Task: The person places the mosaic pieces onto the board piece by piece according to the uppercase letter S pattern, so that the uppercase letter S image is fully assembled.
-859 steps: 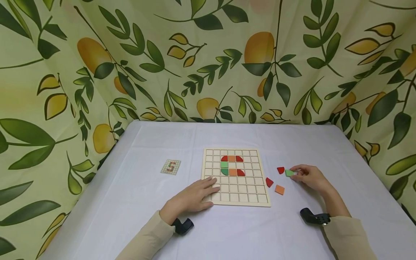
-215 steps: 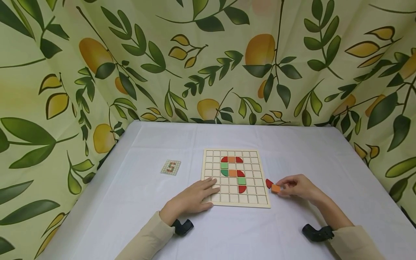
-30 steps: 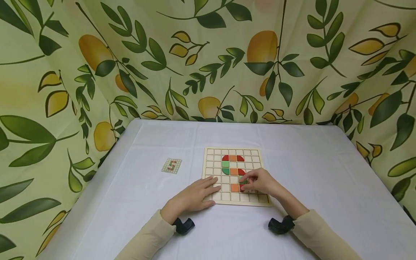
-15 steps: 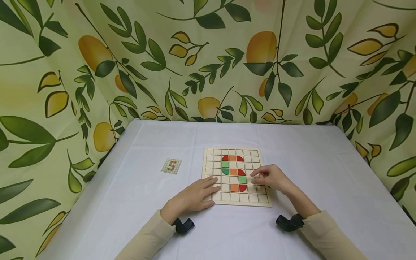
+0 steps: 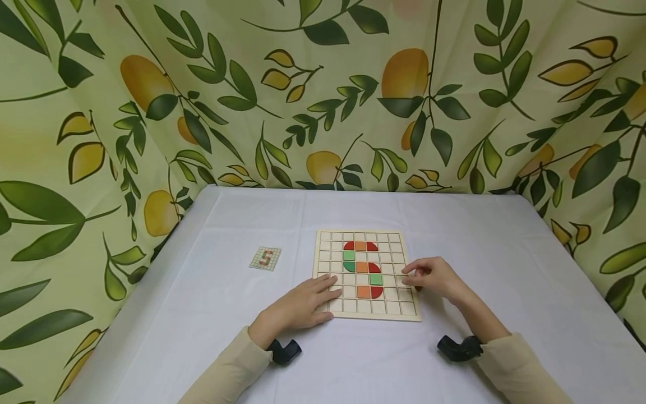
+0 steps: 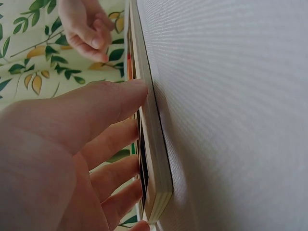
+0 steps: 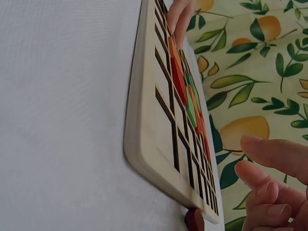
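Note:
A wooden grid board lies on the table, with red, orange and green flat pieces set in its cells in an S-like shape. My left hand rests with spread fingers on the board's near left part; its thumb lies along the edge in the left wrist view. My right hand hovers at the board's right edge, thumb and index apart, holding nothing. Below it, a loose red piece sits beside the board edge, mostly hidden by the hand in the head view. An orange square fills a near cell, left of a red quarter-round piece.
A small card printed with a gridded S pattern lies left of the board. White cloth covers the table. A curtain with leaves and fruit hangs behind and at both sides.
Over the longer span, a light green square, a red quarter-round and an orange square went from the table onto the board. In the last second my right hand has withdrawn rightward from the pieces.

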`<state>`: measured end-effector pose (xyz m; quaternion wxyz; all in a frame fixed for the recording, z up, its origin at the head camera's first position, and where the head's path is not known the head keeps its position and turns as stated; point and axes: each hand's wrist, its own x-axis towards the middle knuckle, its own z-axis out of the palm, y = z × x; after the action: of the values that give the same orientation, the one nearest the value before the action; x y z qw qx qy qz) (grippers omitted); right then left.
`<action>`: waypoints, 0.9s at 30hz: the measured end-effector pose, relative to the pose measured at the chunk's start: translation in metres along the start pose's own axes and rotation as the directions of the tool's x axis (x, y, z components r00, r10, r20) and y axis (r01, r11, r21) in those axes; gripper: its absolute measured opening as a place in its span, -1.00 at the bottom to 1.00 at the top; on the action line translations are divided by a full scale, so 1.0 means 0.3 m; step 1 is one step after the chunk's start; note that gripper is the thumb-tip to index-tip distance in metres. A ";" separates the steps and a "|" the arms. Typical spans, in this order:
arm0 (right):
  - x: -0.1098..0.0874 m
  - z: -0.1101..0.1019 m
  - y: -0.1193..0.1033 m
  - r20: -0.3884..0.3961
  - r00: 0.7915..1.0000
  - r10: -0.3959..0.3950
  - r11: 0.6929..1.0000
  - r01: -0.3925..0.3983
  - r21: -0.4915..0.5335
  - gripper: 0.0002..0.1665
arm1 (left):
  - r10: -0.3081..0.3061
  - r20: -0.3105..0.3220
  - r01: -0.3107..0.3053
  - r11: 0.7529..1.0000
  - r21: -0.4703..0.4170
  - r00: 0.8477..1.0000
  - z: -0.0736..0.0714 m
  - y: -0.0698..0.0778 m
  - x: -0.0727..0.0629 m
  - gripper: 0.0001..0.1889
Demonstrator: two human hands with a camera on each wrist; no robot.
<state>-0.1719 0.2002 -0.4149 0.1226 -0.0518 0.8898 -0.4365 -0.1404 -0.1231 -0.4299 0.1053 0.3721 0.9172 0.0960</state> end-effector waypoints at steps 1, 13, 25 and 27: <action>-0.002 -0.001 0.003 -0.002 1.000 0.004 1.000 -0.004 -0.004 -0.62 | -0.001 0.000 0.001 1.000 -0.003 1.000 0.000 0.000 0.000 -0.45; -0.025 -0.012 0.025 -0.026 0.998 0.050 0.999 -0.050 -0.008 -0.61 | -0.004 0.001 0.004 1.000 -0.023 1.000 -0.003 0.002 -0.002 -0.45; -0.038 -0.026 0.050 -0.042 0.998 0.040 0.999 -0.040 -0.008 -0.58 | -0.016 0.017 0.017 0.999 -0.031 1.000 -0.001 0.001 -0.001 -0.45; -0.035 -0.029 0.054 -0.041 0.998 0.039 0.999 -0.039 -0.009 -0.57 | -0.015 0.014 0.015 0.999 -0.028 1.000 -0.001 0.002 -0.002 -0.45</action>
<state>-0.1638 0.2189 -0.4206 0.1127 -0.0262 0.8952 -0.4305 -0.1397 -0.1231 -0.4294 0.1177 0.3643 0.9178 0.1054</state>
